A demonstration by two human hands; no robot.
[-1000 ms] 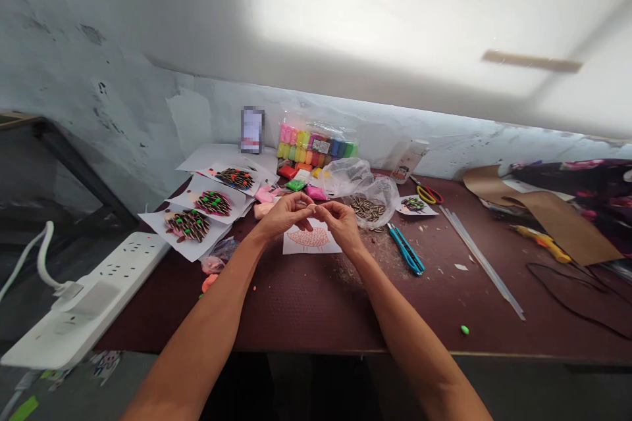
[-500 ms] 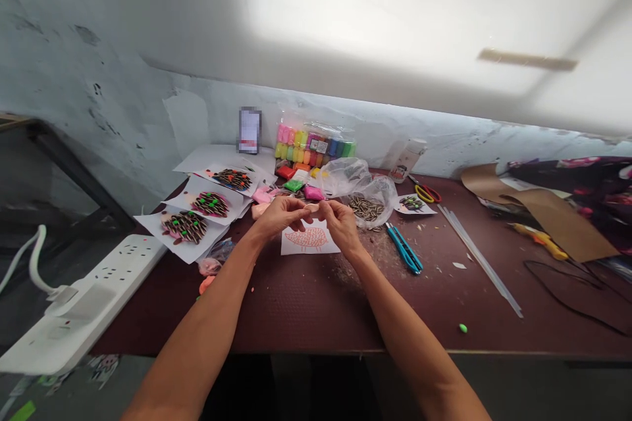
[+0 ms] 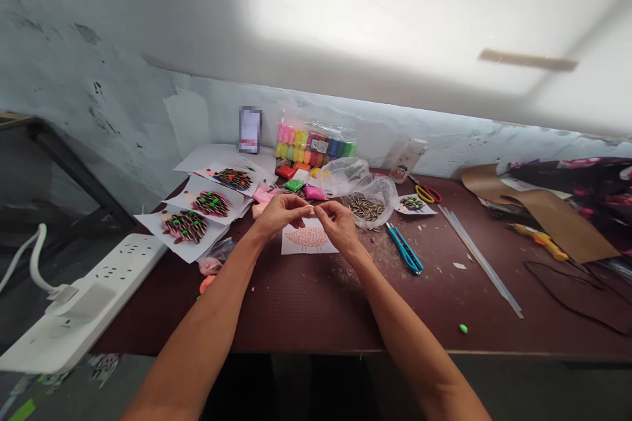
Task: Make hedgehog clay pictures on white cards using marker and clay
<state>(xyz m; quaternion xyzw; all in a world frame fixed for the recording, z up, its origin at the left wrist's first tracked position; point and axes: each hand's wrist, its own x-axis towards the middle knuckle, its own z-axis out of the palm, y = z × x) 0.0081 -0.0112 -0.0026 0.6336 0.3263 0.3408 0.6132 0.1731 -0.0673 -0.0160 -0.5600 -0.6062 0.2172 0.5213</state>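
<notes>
My left hand [image 3: 282, 214] and my right hand [image 3: 338, 222] meet fingertip to fingertip above the table's middle. Both are closed in a pinch on a small pale piece [image 3: 312, 209], mostly covered by the fingers, perhaps clay. Just below them lies a white card [image 3: 307, 241] with an orange drawing of a rounded animal with short legs. Behind my hands are a pink packet [image 3: 315, 193] and a green packet [image 3: 295, 185]. To the right of my right hand sits a clear plastic bag [image 3: 386, 192] with striped seeds [image 3: 365, 208].
Cards with seed-covered figures [image 3: 184, 227] lie at left, near a white power strip [image 3: 106, 276]. On the right are a teal cutter [image 3: 405, 250], scissors [image 3: 427, 194], clear glue sticks [image 3: 481, 262] and a yellow glue gun [image 3: 540, 241]. A phone [image 3: 249, 129] leans at the back.
My fingertips have drawn closer together around the pale piece, which shows less now. My right hand has shifted slightly left and turned a little.
</notes>
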